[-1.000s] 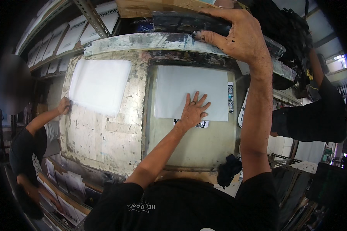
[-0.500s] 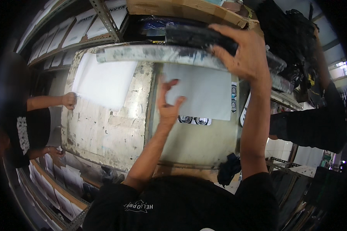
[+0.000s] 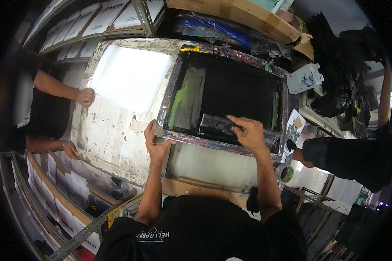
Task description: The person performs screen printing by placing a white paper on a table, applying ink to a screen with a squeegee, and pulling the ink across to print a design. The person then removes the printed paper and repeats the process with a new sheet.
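A paint-stained screen-printing frame (image 3: pixel 222 141) lies flat over the right part of the worktable, its mesh mostly covered in black ink (image 3: pixel 244 91). My left hand (image 3: pixel 158 142) grips the frame's near left corner, thumb along the near bar and fingers at the outer side. My right hand (image 3: pixel 250 134) holds a long ink-smeared squeegee (image 3: pixel 214 124) across the near end of the mesh, just inside the near bar. A greenish, thinly inked strip (image 3: pixel 189 98) shows at the mesh's left. Whatever lies beneath the frame is hidden.
White sheets (image 3: pixel 128 76) lie on the worn board (image 3: pixel 111 135) to the left, beside another person's hand (image 3: pixel 85 97). A stained white container (image 3: pixel 304 79) and a tape roll (image 3: pixel 285 172) are on the right. Another person's sleeve (image 3: pixel 335 158) shows there too. Shelves flank the left.
The raised frame has come down flat, covering the pale sheet. My left hand, open above that sheet before, now holds the frame's corner. My right hand has moved toward me.
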`<move>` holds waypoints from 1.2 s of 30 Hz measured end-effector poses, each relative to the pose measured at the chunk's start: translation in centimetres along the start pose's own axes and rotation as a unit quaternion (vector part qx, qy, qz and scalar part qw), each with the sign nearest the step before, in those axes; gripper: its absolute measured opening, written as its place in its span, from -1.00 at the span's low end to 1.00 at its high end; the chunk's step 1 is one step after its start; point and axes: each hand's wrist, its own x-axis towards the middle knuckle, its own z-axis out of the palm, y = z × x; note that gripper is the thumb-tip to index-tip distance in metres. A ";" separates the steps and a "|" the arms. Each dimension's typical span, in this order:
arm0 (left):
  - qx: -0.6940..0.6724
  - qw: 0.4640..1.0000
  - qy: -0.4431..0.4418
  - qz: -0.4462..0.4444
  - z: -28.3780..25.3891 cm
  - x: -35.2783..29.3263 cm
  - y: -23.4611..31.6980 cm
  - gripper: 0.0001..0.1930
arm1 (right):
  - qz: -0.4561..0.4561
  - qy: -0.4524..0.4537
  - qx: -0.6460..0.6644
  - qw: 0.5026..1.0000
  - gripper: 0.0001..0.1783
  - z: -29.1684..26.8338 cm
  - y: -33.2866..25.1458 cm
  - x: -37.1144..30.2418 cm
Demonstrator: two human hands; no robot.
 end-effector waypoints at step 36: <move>-0.022 0.997 0.025 -0.077 -0.2 -1.7 -1.4 -0.10 | -0.087 0.109 -0.205 0.969 -0.44 2.4 6.8 9.4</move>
